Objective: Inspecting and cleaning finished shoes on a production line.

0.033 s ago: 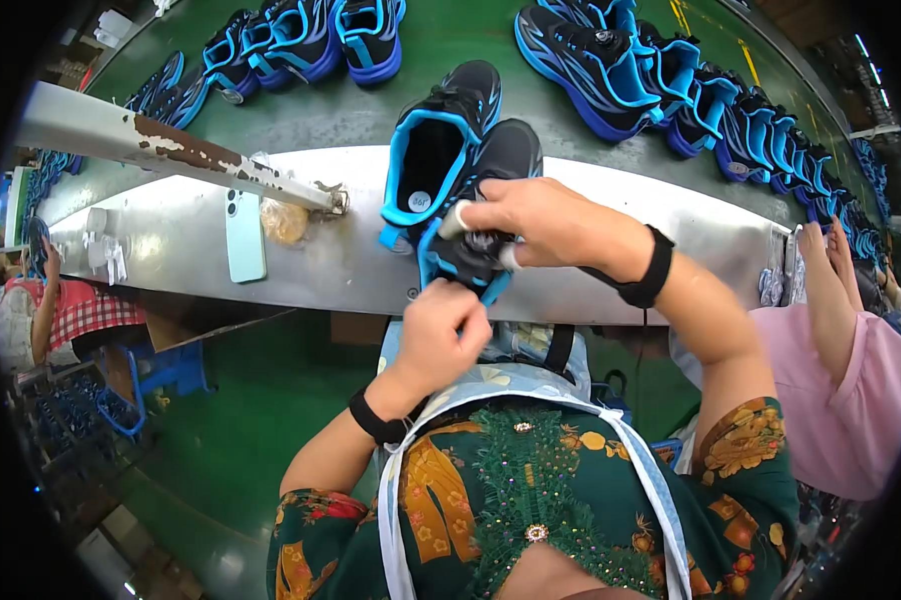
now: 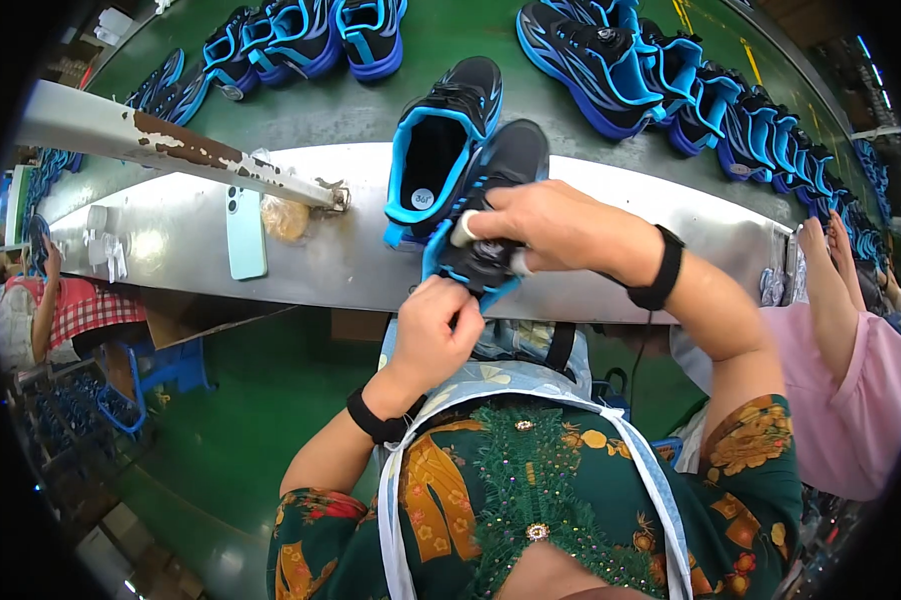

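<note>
At the edge of the bench in front of me lies a black sneaker with bright blue lining, toe pointing away. My right hand is closed over its upper, fingertips in white finger covers around the round dial area of the tongue. My left hand is closed in a pinch at the near blue-trimmed end of the same sneaker; what exactly the fingers grip is partly hidden. Close against its left side stands a matching sneaker, its collar open toward me and a round pale sticker inside. Neither hand touches that one.
A pale green phone and a crumpled clear bag lie on the metal bench under a rusty white bar. Rows of similar sneakers stand on the green surface beyond. A co-worker's pink sleeve is at the right.
Both sneakers have shifted slightly to the right. My right hand has moved a little right and down with its sneaker, while my left hand keeps its pinch at the near end.
</note>
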The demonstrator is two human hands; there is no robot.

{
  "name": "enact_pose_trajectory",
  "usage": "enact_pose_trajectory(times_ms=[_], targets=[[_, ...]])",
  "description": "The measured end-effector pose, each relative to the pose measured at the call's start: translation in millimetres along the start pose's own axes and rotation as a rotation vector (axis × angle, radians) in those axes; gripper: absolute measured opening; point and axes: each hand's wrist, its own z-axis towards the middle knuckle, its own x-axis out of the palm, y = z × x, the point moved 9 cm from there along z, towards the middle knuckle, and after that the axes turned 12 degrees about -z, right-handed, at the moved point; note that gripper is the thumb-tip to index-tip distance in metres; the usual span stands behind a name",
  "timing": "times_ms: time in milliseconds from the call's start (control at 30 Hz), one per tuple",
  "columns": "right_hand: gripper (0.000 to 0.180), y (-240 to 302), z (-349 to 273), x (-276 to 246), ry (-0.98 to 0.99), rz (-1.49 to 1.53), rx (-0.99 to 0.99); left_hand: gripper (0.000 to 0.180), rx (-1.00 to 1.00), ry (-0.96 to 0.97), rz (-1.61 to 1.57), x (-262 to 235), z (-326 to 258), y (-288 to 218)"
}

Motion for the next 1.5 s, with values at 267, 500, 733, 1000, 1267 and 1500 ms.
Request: enact_pose_trajectory(times_ms=[267, 500, 733, 1000, 1267, 1500], targets=[[0.048, 0.2, -17.3, 18.5, 0.012, -0.097, 0.086, 0.03, -0.849, 0.085, -0.829, 2.9, -3.4, 48.3], [0.047, 1.8, -39.1, 16.2, -0.106, 0.346, 0.049, 0.019, -0.89, 0.116, -0.859, 25.6, -18.1, 59.1], [0.041, 18.2, -39.9, 3.8, -0.213, -0.162, 0.141, 0.016, -0.86, 0.11, -0.776, 22.8, -11.5, 59.0], [0.05, -10.8, -29.2, -7.3, 0.059, 0.285, 0.113, 0.016, -0.67, 0.284, -0.565, 3.3, 0.5, 25.5], [0.08, -73.2, 70.7, -49.5, -0.242, 0.186, -0.05, 0.019, 0.087, -0.502, 0.219, -106.9, 84.5, 51.8], [0.046, 9.1, 49.5, -8.2, 0.093, -0.176, -0.148, 0.022, -0.693, -0.128, -0.541, -65.0, 17.4, 94.7]])
